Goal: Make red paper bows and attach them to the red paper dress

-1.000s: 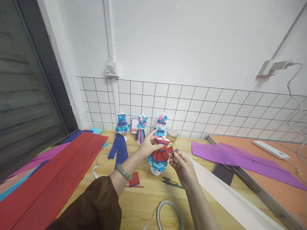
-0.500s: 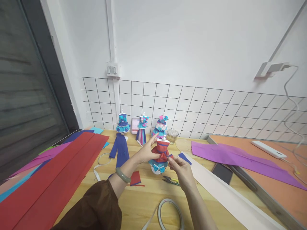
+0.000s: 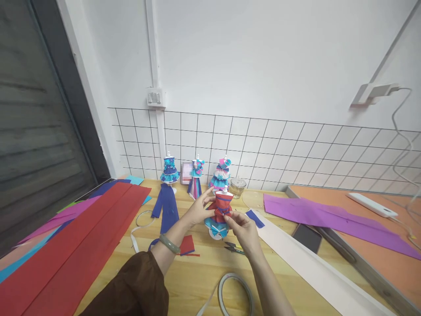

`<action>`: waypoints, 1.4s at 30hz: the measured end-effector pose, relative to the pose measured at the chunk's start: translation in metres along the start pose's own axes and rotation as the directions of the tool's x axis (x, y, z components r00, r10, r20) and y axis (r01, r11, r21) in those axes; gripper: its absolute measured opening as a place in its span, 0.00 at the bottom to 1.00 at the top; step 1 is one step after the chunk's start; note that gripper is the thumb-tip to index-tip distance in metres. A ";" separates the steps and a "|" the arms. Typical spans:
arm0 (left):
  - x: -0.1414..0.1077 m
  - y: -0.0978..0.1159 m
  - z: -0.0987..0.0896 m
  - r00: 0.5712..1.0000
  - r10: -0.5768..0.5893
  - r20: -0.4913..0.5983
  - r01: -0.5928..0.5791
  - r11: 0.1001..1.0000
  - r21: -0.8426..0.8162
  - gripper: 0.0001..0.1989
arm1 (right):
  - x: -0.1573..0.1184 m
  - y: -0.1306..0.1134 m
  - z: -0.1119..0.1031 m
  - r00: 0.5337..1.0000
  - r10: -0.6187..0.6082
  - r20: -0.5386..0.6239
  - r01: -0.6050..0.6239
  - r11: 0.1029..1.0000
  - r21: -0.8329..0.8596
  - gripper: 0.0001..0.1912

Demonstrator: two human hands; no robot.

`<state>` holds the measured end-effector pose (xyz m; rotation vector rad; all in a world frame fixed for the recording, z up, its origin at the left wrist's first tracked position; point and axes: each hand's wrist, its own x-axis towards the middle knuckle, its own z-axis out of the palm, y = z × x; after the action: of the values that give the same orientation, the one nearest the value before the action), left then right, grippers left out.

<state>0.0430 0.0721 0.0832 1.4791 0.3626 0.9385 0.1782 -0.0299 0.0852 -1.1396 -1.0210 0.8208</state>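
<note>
A miniature dress form in a red and blue crepe-paper dress (image 3: 223, 200) stands upright on the wooden table. My left hand (image 3: 198, 211) grips it from the left side, with the thumb at the waist and the fingers partly hidden behind. At the waist sits a red paper bow (image 3: 220, 213), its right end pinched between the thumb and fingers of my right hand (image 3: 244, 228). A light blue bow (image 3: 219, 231) is on the skirt's lower front. Dark thread snips (image 3: 234, 249) lie just below my right hand. Red and blue scraps (image 3: 187, 245) lie near my left wrist.
Several dressed forms (image 3: 169, 170) stand along the wall beside a glass jar (image 3: 237, 188). Red paper (image 3: 82, 232) covers the left side; white paper (image 3: 305, 263), purple paper (image 3: 305, 213) and a phone (image 3: 307, 238) lie right. A tape roll (image 3: 235, 275) is in front.
My right hand has moved slightly left, bringing the red bow closer against the dress's waist. My left hand stays on the form, its fingers curled in a little more. The view has shifted slightly.
</note>
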 end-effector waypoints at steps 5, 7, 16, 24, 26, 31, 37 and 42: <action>0.000 0.000 -0.001 1.000 0.001 -0.007 -0.001 1.000 0.004 0.45 | 0.007 0.013 -0.001 0.999 -0.028 -0.046 0.027 1.000 -0.015 0.15; -0.001 0.000 -0.002 1.000 0.005 0.015 -0.005 1.000 0.008 0.44 | 0.007 0.015 -0.002 0.999 -0.024 -0.037 0.023 0.999 -0.023 0.15; -0.001 0.000 -0.004 0.997 0.018 0.081 -0.013 0.998 -0.062 0.37 | 0.007 0.007 0.000 1.000 0.007 0.001 -0.007 1.000 -0.012 0.14; -0.001 0.003 -0.004 0.993 0.026 0.113 -0.013 0.994 -0.110 0.33 | 0.007 0.008 0.001 0.999 0.025 -0.021 -0.025 1.000 -0.006 0.15; -0.002 0.004 -0.003 0.993 0.033 0.111 -0.021 0.993 -0.116 0.33 | 0.008 0.010 0.001 0.999 0.029 -0.017 -0.029 0.999 -0.013 0.15; -0.003 0.005 -0.001 0.994 0.039 0.102 -0.031 0.997 -0.077 0.35 | 0.006 0.009 0.003 0.999 0.033 -0.016 -0.033 0.999 -0.020 0.15; -0.001 -0.004 0.001 0.993 0.091 0.074 -0.088 0.996 -0.033 0.37 | 0.007 0.008 0.003 0.999 0.033 -0.008 -0.033 0.999 -0.017 0.15; 0.001 -0.008 0.000 0.995 0.089 0.034 -0.089 0.996 -0.010 0.32 | 0.009 0.007 0.004 0.999 0.022 0.026 -0.021 0.999 -0.025 0.16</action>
<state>0.0462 0.0743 0.0757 1.5117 0.2693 0.9829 0.1774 -0.0187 0.0812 -1.1656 -1.0443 0.8440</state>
